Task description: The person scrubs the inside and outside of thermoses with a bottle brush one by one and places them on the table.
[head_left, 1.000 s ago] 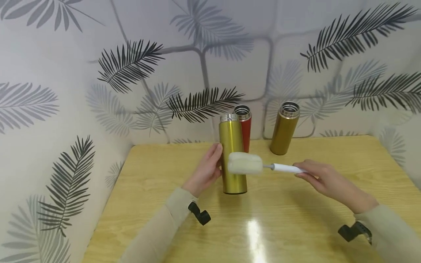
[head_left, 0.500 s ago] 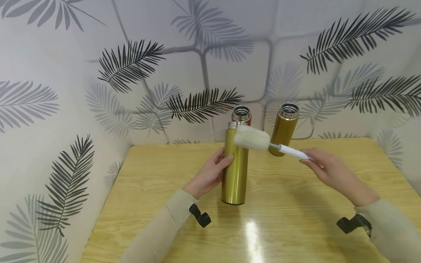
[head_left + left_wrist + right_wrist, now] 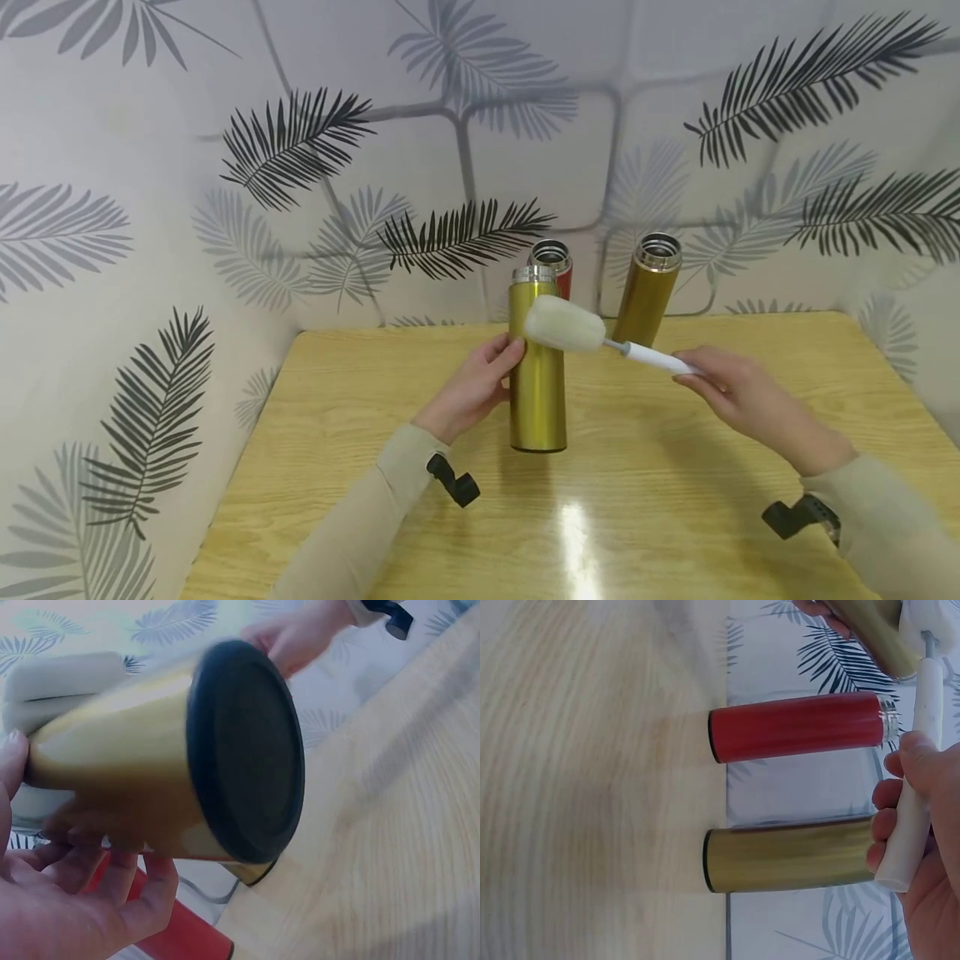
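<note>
Surface: light wood-grain counter (image 3: 675, 500), glossy, with a bright glare patch near the front edge. It sits in a corner; the walls (image 3: 150, 208) behind and to the left carry pale covering printed with black and grey palm fronds.

Item 1: yellow-gold flask (image 3: 537, 367), metal, cap off, steel rim at top, black base. Held upright near the counter's middle; from the head view its base appears raised just off the counter. The left wrist view shows the round black base (image 3: 247, 750) close up.

Item 2: left hand (image 3: 468, 392). Grips the yellow-gold flask at mid-body from the left side; fingers (image 3: 142, 892) curled round the barrel, thumb tip against its front.

Item 3: bottle brush (image 3: 600, 337), white sponge head on a thin metal neck and white handle. The sponge head lies against the upper front of the yellow-gold flask, just below its rim, the handle slanting down to the right.

Item 4: right hand (image 3: 738, 400). Pinches the brush handle at its far end; fingers (image 3: 885, 825) wrapped round it, thumb on top.

Item 5: red flask (image 3: 553, 265), open top, standing directly behind the yellow-gold flask by the back wall.

Item 6: bronze flask (image 3: 648, 287), open top, standing to the right of the red flask, apart from it.
</note>
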`<state>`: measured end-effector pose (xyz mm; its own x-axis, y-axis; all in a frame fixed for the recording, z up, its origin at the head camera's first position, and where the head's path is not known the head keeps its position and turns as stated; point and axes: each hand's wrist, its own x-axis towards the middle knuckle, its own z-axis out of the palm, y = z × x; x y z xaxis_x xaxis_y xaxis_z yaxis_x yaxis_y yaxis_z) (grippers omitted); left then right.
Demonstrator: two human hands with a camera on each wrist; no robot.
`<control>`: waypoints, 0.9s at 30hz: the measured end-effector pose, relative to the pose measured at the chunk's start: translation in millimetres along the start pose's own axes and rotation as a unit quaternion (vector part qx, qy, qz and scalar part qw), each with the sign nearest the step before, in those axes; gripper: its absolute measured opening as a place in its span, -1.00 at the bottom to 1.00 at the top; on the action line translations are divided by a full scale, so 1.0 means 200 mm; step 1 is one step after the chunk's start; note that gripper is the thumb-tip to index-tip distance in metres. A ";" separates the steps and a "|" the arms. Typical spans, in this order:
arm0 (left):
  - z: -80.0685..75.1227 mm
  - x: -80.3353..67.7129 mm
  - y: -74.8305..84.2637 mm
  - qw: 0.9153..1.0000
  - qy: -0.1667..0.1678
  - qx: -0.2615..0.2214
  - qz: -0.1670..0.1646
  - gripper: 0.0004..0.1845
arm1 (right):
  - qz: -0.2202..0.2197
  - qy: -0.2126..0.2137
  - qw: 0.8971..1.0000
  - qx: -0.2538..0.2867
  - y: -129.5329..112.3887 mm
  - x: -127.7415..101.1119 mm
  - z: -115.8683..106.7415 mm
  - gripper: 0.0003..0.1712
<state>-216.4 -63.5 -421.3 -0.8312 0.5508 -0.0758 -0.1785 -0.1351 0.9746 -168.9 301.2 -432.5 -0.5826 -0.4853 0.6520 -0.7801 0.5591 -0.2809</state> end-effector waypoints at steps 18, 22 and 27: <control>-0.04 0.04 0.04 0.993 0.100 -0.066 0.019 -0.51 | -0.004 -0.077 0.996 0.049 -0.05 -0.12 0.06 -0.72; -0.06 0.05 0.05 0.991 0.103 -0.078 0.025 -0.49 | -0.015 -0.079 0.995 0.063 -0.05 -0.14 0.07 -0.81; -0.06 0.04 0.05 0.989 0.107 -0.094 0.029 -0.53 | -0.026 -0.076 0.995 0.057 -0.03 -0.14 0.08 -0.72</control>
<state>-231.1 -70.3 -414.9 -0.9319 0.3533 -0.0828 -0.2048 -0.3238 0.9237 -150.2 300.7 -460.5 -0.5614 -0.6128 0.5562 -0.8262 0.4541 -0.3335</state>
